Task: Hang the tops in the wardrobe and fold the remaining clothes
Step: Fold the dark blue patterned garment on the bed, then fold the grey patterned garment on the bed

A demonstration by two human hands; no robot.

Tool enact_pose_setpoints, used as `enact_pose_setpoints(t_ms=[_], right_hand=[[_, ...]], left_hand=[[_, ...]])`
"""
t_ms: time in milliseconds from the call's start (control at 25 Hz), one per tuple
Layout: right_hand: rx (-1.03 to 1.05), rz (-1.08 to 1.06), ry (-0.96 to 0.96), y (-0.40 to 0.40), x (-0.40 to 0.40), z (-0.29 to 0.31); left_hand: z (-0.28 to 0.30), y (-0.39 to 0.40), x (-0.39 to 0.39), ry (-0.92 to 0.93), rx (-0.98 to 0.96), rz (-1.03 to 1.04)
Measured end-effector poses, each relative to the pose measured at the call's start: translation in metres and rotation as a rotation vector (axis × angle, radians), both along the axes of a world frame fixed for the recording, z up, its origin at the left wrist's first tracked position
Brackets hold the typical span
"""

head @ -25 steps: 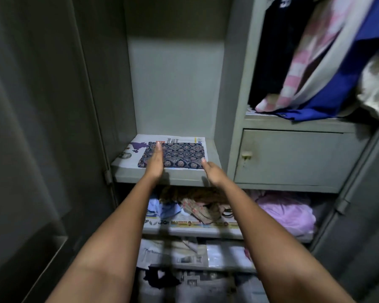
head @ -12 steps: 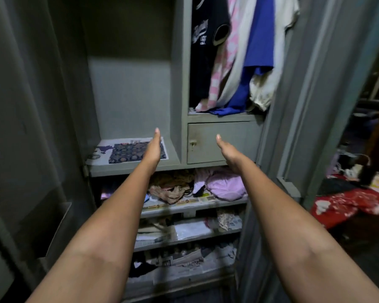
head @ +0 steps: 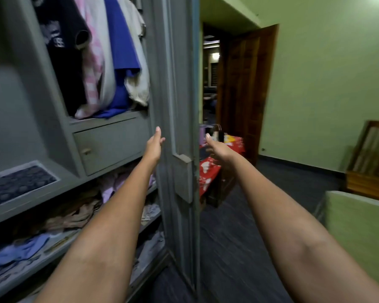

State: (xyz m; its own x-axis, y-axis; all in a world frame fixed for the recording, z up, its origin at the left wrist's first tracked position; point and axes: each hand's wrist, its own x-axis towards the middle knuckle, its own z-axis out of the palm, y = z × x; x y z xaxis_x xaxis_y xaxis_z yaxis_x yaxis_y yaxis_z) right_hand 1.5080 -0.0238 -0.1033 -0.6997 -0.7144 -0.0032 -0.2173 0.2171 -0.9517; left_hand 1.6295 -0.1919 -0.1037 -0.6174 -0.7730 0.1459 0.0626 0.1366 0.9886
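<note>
Nothing here reads clearly. The dark navy top [head: 59,51] hanging at about ten o'clock in the wardrobe [head: 109,138] carries pale printed lettering or numerals across its front, but the marks are blurred and partly folded into the cloth, so no letter or number can be made out. No other writing shows.

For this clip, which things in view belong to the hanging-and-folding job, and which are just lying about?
Job:
grey metal wardrobe
hanging blue top
hanging pink checked top
folded dark patterned cloth on its shelf
empty left hand and right hand

Lying about:
red patterned cloth
brown wooden door
wooden frame against the green wall
</note>
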Motion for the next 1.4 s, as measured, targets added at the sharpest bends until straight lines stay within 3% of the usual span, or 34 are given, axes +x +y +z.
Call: enact_pose_setpoints(t_ms=[240,480,840,1040,1400], right_hand=[[0.066,-0.378,-0.016,0.165,-0.047,-0.007],[0.079,-0.571,-0.065,0.253,-0.114,-0.016],[0.021,-0.629,-0.065,0.277,-0.302,-0.006],[-0.006,-0.595,-0.051,0.273,-0.419,0.002],[0.030,-0.617,-0.068,0.259,-0.625,-0.017]], left_hand=[[-0.010,0.124,-0.091,-0.015,-0.011,-0.373],[-0.003,0.196,-0.184,0.005,-0.020,-0.549],[0.000,0.216,-0.375,0.013,-0.082,-0.620],[0.005,0.223,-0.485,0.020,-0.007,-0.622],[-0.013,0.198,-0.712,-0.022,-0.064,-0.640]])
